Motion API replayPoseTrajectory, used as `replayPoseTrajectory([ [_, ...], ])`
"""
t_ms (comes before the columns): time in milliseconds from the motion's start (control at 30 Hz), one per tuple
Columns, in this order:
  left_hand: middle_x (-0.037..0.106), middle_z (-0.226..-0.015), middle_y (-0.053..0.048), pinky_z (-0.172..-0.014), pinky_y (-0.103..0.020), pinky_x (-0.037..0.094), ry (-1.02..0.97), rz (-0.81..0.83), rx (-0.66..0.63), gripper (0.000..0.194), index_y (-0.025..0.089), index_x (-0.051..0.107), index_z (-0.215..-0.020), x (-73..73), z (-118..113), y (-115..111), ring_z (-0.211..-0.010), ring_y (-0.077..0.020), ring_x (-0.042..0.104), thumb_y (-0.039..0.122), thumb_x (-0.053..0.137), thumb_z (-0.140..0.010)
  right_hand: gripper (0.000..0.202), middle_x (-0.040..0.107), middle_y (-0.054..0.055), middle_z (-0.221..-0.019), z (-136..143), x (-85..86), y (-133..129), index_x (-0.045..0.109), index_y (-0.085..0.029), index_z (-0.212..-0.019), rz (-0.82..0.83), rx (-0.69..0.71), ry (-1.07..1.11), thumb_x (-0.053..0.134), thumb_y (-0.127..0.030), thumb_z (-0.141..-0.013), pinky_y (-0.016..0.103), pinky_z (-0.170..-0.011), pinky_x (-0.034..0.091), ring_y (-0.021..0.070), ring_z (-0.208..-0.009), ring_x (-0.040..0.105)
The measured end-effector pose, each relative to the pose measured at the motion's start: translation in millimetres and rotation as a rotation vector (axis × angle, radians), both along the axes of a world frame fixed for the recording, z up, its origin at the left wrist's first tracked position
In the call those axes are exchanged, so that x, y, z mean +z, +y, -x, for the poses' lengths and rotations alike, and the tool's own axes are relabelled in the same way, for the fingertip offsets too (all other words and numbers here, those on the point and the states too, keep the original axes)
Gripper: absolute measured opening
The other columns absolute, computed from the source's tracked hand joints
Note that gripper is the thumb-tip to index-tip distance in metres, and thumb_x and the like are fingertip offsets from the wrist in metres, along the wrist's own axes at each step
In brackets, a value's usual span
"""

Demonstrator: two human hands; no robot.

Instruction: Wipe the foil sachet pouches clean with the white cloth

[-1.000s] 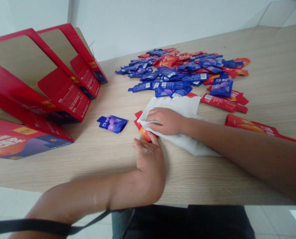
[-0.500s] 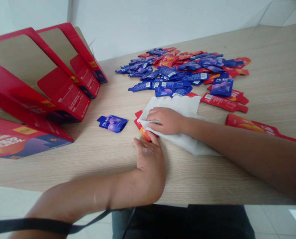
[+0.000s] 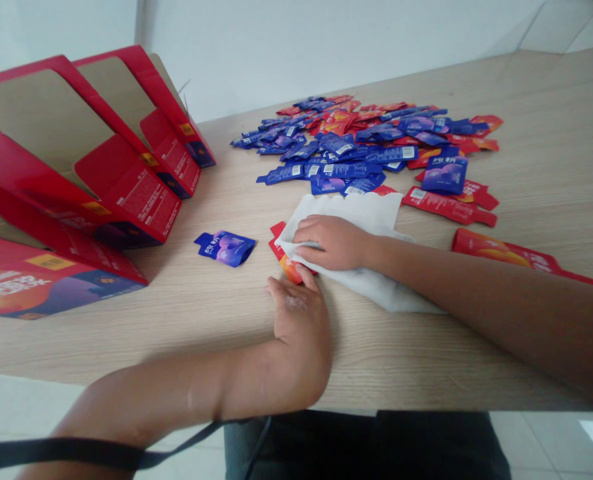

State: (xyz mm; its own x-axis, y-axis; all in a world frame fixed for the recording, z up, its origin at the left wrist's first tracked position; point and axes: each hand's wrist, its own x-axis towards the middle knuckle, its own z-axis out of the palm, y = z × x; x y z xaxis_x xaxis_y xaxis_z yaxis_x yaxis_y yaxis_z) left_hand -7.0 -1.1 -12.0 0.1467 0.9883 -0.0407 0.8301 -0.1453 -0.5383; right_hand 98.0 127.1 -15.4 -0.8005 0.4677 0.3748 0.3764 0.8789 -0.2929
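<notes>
A white cloth (image 3: 376,213) is spread on the table, partly over a red-and-orange pouch (image 3: 290,267). On top of the cloth lies my right hand (image 3: 332,243), fingers bent and pressing its left part, with a fold between thumb and fingers. My left hand (image 3: 299,303) rests at the near edge of that pouch, its fingertips touching it, thumb and a finger apart. Left of the hands a blue pouch (image 3: 226,249) lies flat by itself.
Open red boxes (image 3: 141,193) stand along the left side. Behind the cloth spreads a pile of blue and red pouches (image 3: 341,147). A red pouch (image 3: 516,255) lies beyond my right forearm. The wooden table's (image 3: 401,380) near edge runs below.
</notes>
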Motion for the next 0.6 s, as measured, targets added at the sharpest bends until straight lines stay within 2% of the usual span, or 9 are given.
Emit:
replayPoseTrajectory([
  [233, 0.071, -0.103, -0.029, -0.1, -0.047, 0.047, -0.04, -0.002, 0.017, 0.053, -0.005, 0.046, -0.136, 0.6, 0.0, 0.6, -0.1, -0.0281, 0.07, -0.005, 0.03, -0.086, 0.027, 0.065, 0.009, -0.085, 0.1, -0.2, 0.4, 0.067, -0.013, -0.086, -0.014, 0.0, -0.005, 0.044, -0.027, -0.092, 0.033, -0.083, 0.04, 0.0195, -0.082, 0.054],
  [600, 0.075, -0.096, -0.021, -0.101, -0.045, 0.047, 0.072, 0.036, 0.015, 0.054, -0.001, 0.047, -0.136, 2.1, -1.3, 0.5, -0.094, -0.0237, 0.072, -0.004, 0.028, -0.086, 0.027, 0.065, 0.009, -0.086, 0.1, 0.2, -0.9, 0.067, -0.013, -0.085, -0.009, -0.002, -0.004, 0.045, -0.027, -0.091, 0.034, -0.084, 0.04, 0.0196, -0.082, 0.054],
])
